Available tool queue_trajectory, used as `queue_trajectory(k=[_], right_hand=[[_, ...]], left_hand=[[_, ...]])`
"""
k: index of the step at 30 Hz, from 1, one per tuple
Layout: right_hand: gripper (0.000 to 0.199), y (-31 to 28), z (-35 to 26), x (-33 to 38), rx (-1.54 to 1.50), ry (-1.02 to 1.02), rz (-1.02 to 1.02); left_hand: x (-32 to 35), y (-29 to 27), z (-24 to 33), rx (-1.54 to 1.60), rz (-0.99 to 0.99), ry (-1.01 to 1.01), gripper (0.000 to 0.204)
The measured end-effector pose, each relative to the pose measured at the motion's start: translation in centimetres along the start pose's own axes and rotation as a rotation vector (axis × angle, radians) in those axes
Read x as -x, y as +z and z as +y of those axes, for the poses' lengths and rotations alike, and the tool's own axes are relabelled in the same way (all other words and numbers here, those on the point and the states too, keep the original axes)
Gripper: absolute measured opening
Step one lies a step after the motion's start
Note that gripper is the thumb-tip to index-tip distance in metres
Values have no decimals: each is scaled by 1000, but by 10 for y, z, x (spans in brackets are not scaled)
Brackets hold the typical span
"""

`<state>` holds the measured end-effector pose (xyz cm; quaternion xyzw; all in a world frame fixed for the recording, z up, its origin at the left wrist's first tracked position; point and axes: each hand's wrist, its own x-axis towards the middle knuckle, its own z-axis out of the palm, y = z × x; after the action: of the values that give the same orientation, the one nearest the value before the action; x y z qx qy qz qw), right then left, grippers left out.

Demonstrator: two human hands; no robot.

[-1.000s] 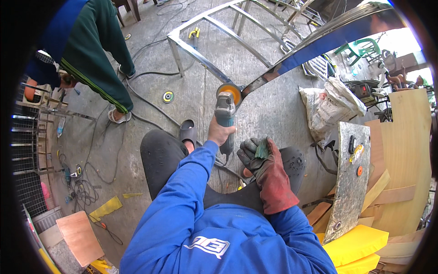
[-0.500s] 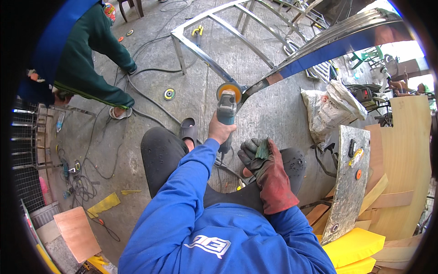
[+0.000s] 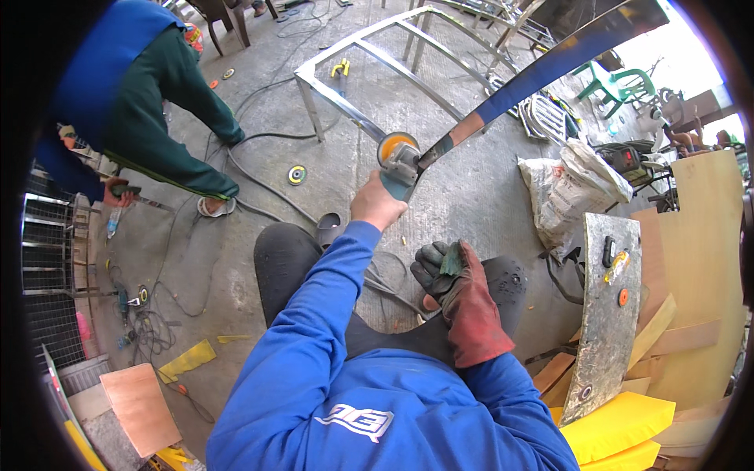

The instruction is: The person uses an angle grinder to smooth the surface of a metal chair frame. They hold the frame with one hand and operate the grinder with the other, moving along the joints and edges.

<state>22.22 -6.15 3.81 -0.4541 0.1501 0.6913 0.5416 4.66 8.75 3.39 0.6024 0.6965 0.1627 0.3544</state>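
Polishing is under way, I judge: bare left hand [image 3: 377, 206] grips a grey angle grinder with orange disc [image 3: 397, 157] against the long curved shiny metal strip [image 3: 550, 67], while the gloved right hand [image 3: 452, 275] clutches a small green block [image 3: 453, 257] at the knee; steady disc pressure matters next.

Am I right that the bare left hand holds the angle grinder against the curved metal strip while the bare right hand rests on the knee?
Not quite. In the head view the right hand wears a dark and red work glove. The bare left hand does hold the angle grinder against the curved metal strip.
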Motion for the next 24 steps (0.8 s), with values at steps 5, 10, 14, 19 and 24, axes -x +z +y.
queue_trajectory(k=[5, 10, 14, 19, 24], right_hand=[[51, 11, 1, 11, 9, -3, -28], [51, 13, -2, 19, 4, 9, -52], [50, 9, 0, 19, -2, 12, -140], [49, 4, 5, 16, 144, -92, -104], [47, 4, 7, 12, 109, -59, -158]], left_hand=[[-13, -10, -1, -18, -36, 10, 74], [-14, 7, -20, 185, -41, 61, 66], [-6, 29, -45, 297, -5, 83, 59], [1, 56, -64, 515, -4, 80, 55], [15, 67, -64, 809, -69, 81, 50]])
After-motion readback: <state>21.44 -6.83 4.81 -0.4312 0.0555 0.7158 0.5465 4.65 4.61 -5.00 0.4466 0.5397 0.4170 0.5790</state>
